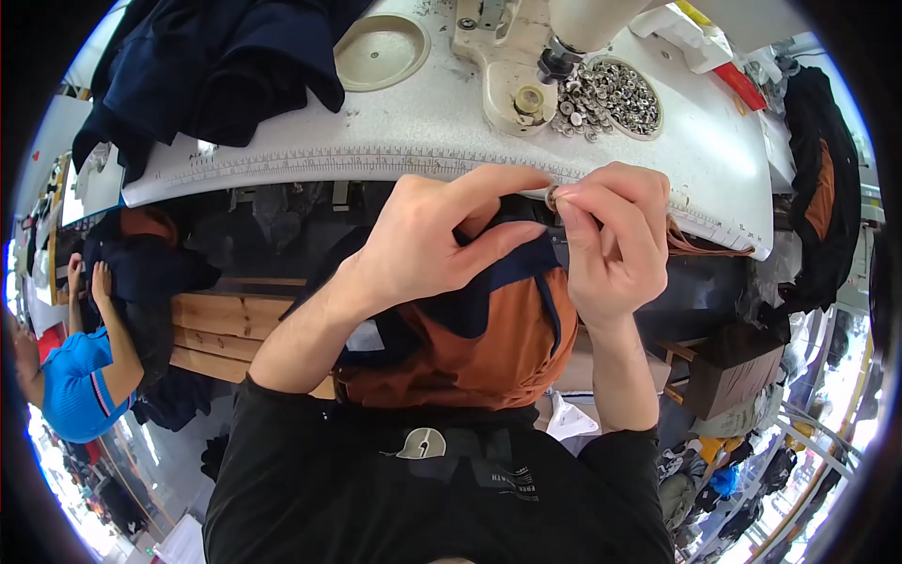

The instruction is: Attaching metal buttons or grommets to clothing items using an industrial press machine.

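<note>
Between the thumb and fingertips of my right hand (pixel 620 247) is a small round metal button part (pixel 552 196), partly covered by the fingers. My left hand (pixel 451 236) is just to its left, thumb and index finger apart; the index tip reaches close to the button part, and I cannot tell whether it touches. Below both hands, a navy garment with a rust-brown lining (pixel 486 345) lies across my lap. Beyond the hands stands a button press (pixel 518 92). Loose metal button parts (pixel 624 95) fill a round dish beside it and spill onto the table.
A printed ruler (pixel 338 163) runs along the white table's front edge. Dark navy garments (pixel 218 70) are heaped at the table's left, near a shallow round recess (pixel 380 53). Another person in a blue top (pixel 88 384) works at left. A dark garment (pixel 810 190) hangs at right.
</note>
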The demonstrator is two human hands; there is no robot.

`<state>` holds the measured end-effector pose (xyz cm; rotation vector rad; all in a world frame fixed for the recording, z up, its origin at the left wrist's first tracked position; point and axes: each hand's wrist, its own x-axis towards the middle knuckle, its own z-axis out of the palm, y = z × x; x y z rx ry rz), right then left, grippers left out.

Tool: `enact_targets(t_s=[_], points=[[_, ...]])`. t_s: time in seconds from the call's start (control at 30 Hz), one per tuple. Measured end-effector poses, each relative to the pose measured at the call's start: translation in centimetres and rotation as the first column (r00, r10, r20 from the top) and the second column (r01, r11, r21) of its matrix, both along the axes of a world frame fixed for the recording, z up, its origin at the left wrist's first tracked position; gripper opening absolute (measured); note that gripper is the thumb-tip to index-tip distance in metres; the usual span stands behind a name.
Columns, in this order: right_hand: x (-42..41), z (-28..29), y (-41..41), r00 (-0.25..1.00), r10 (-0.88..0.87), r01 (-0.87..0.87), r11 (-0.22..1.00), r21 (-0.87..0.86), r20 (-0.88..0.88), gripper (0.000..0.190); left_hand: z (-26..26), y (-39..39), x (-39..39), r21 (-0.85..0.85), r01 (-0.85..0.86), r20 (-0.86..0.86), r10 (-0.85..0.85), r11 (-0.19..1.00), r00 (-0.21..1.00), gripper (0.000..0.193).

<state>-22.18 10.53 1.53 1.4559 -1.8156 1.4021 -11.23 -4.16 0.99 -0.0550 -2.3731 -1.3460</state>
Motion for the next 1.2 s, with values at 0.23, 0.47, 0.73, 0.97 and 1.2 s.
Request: enact_targets(t_s=[0.23,0.47,0.73,0.97,1.2], points=[[0.3,0.2,0.0,0.999,0.024,-0.024,1.000,0.010,-0.023,0.020,0.3,0.2,-0.3,0.027,0.010,-0.115,-0.007,1.000,0.993,0.033],[0.4,-0.1,0.5,0.993,0.081,-0.083,0.996,0.021,0.085,0.022,0.1,0.1,-0.3,0.126,0.054,-0.118,-0.039,0.991,0.992,0.023],[0.4,-0.5,0.5,0.968,0.158,-0.156,0.987,-0.025,0.193,0.022,-0.2,-0.1,-0.1,0.284,0.115,-0.088,-0.093,0.952,0.992,0.023],[0.7,0.0,0.5,0.983,0.074,-0.081,0.996,0.033,0.168,0.022,-1.1,0.0,-0.4,0.436,0.137,-0.022,-0.142,0.890,0.990,0.025],[-0.9,-0.4,-0.2,0.988,0.046,-0.055,0.997,0.054,0.149,0.016,-1.7,0.0,-0.6,0.622,0.121,0.029,-0.177,0.774,0.984,0.032]])
